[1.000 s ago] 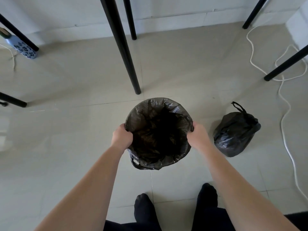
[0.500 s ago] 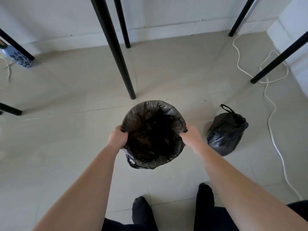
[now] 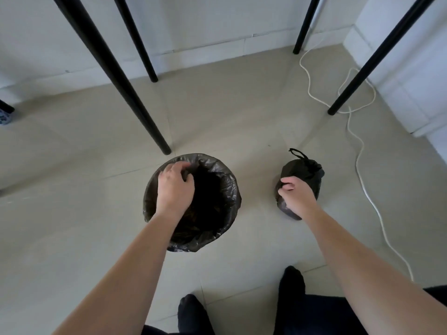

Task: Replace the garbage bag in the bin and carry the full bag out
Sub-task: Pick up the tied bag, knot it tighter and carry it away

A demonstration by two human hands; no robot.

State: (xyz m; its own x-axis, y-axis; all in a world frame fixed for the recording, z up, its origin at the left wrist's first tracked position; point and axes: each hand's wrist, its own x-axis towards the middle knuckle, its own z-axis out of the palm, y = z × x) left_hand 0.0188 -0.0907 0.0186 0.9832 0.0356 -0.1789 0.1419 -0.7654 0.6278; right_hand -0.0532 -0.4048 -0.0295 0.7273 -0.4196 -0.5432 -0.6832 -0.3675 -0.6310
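Tied bag [image 3: 301, 175] right of bin [image 3: 227, 189]

The bin liner [image 3: 227, 189] and tied bag [image 3: 304, 172] are thin, crinkled black plastic with a slight sheen. Floor tiles [image 3: 72, 213] look smooth and semi-glossy. Table legs [image 3: 116, 76] are matt black.

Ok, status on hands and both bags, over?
Left hand curled on rim of black plastic bin liner. Right hand curled over tied black bag, grip unclear. Black table leg close behind liner, not blocking.
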